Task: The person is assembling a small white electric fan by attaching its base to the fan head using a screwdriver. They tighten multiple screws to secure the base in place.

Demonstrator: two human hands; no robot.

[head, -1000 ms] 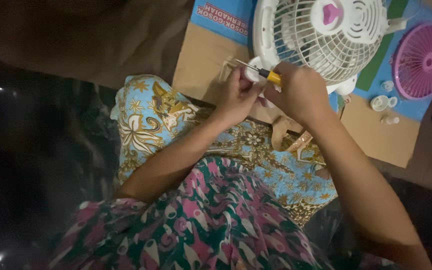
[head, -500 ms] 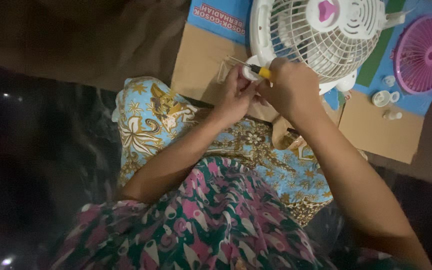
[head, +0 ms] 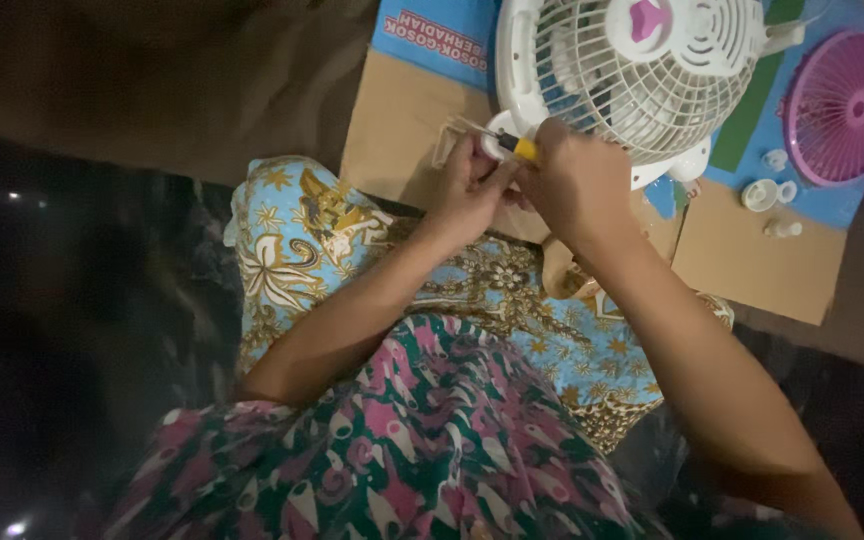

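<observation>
Fan cage (head: 642,75): white wire grille, white hub with 1 pink centre cap (head: 649,20).
Loose grille (head: 845,108): pink-magenta, radial ribs.
Screwdriver (head: 514,144): yellow handle with a black collar, pale metal shaft.
Cardboard sheet (head: 402,130): plain tan-brown, with blue printed panels and 1 green strip (head: 747,125).
Small caps (head: 767,193): white.
Lap cloth (head: 302,235): light blue, gold and white floral batik.
Garment (head: 432,440): pink, dark green and white swirl print.
Floor (head: 72,330): dark, nearly black.

1 head camera looks steeply down, close over the lap.
</observation>
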